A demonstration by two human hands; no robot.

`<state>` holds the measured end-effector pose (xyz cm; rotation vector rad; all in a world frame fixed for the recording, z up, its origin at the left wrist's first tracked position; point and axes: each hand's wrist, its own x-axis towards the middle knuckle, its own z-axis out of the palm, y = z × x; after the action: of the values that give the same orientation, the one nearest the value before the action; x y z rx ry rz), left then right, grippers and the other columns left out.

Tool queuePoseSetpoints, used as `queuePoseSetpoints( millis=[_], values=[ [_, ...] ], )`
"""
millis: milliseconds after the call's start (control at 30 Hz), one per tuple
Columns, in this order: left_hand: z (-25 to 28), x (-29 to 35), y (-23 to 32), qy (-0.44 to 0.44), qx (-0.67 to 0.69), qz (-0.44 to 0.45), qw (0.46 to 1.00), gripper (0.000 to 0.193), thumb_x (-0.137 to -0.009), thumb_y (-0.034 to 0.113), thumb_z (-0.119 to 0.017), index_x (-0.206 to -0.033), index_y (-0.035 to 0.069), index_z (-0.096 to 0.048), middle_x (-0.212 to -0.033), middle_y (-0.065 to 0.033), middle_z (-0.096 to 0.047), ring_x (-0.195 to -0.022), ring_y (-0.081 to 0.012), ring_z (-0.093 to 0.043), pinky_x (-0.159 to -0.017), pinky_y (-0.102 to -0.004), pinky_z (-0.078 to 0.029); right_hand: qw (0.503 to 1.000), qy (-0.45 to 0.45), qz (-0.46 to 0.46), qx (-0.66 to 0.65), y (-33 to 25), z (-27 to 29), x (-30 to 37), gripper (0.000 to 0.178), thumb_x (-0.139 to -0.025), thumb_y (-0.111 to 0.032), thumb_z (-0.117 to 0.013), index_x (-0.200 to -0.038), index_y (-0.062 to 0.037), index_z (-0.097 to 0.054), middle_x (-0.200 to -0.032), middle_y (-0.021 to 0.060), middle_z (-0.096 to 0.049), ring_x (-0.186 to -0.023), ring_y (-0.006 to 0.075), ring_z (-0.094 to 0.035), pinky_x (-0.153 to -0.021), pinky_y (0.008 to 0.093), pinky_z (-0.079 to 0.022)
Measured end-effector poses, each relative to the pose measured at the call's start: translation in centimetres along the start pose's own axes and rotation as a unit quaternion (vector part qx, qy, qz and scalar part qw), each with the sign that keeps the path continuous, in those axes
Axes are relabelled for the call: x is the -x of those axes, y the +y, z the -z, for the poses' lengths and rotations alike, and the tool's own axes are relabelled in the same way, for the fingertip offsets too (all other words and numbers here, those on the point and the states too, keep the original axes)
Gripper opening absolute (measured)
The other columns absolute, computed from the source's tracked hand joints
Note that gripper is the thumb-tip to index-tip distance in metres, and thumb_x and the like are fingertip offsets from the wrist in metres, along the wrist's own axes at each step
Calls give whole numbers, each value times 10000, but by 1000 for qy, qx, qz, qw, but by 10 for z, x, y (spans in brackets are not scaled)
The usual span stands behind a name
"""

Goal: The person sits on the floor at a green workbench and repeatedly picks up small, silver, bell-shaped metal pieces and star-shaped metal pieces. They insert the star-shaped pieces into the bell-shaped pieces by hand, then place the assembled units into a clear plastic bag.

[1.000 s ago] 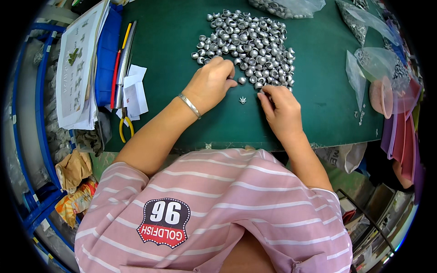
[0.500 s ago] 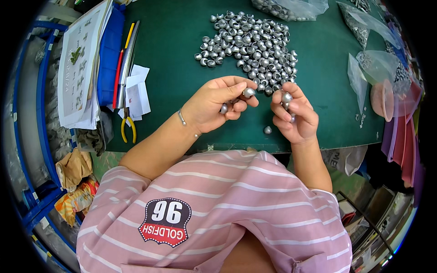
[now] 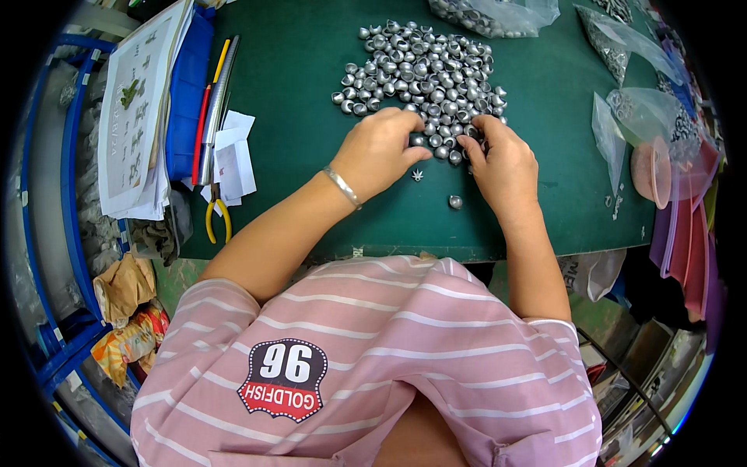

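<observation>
1. Head view, movement: left hand (image 3: 379,149) and right hand (image 3: 504,162), raised with beads half a second earlier, had come down, backs upward, to the near edge of the bead heap (image 3: 436,82).
2. Left hand: thumb and forefinger formed a narrow arch, a metal bead (image 3: 416,141) showing between them; whether they gripped it could not be told. A silver bangle (image 3: 342,187) circled the wrist.
3. Right hand: thumb and forefinger were bent close together at the heap; any bead held was hidden.
4. Loose pieces: a leaf-shaped metal piece (image 3: 418,176) lay between the hands, and a lone cut-open bead (image 3: 455,202) nearer the wearer, on the green tabletop (image 3: 296,93).
5. Left side: yellow-handled pliers (image 3: 226,221) lay near paper slips (image 3: 236,159).
</observation>
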<state>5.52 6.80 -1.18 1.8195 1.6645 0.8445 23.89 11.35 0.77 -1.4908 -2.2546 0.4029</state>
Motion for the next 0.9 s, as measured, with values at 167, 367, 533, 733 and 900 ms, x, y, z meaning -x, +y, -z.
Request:
queuePoseSetpoints(
  millis=[167,367,533,733,900],
  values=[
    [-1,2,-4,-5,116,-3,993,233,-747,74,-694,-968,26,-641,-766,-39,-596,-591,-99,-495,-520,-258,-413,951,-60,-41,-301,12,4,5,196,-802,-151,-657,-953,-30,-625,-720,44,-603,-617,129,-558,-567,252,-465],
    [12,13,11,-101,528,166,827,254,-804,16,-639,-1053,-21,-598,-887,-64,-622,-574,-35,-468,-449,-156,-343,537,-210,-109,-809,24,8,20,291,-864,-91,-580,-1128,13,-513,-866,94,-552,-615,71,-451,-426,158,-335],
    [9,18,16,-77,526,133,836,266,-775,-16,-663,-1035,-20,-605,-843,-36,-607,-580,-32,-472,-448,-154,-341,455,-209,-93,-861,28,5,25,292,-864,-84,-570,-1129,14,-497,-921,131,-544,-621,82,-462,-426,161,-349],
    [9,20,18,-56,464,94,879,251,-764,-27,-671,-1007,-20,-609,-808,-15,-584,-578,-27,-463,-445,-152,-334,641,-263,-81,-716,49,10,34,174,-801,-125,-656,-909,-18,-571,-738,110,-589,-562,138,-493,-433,223,-391],
    [15,21,20,-80,586,178,786,196,-830,19,-591,-1023,-16,-583,-810,-35,-568,-579,-36,-444,-425,-158,-319,960,-215,93,-156,9,13,50,238,-726,-165,-723,-872,-37,-584,-692,71,-567,-619,174,-572,-557,299,-447]
  ],
)
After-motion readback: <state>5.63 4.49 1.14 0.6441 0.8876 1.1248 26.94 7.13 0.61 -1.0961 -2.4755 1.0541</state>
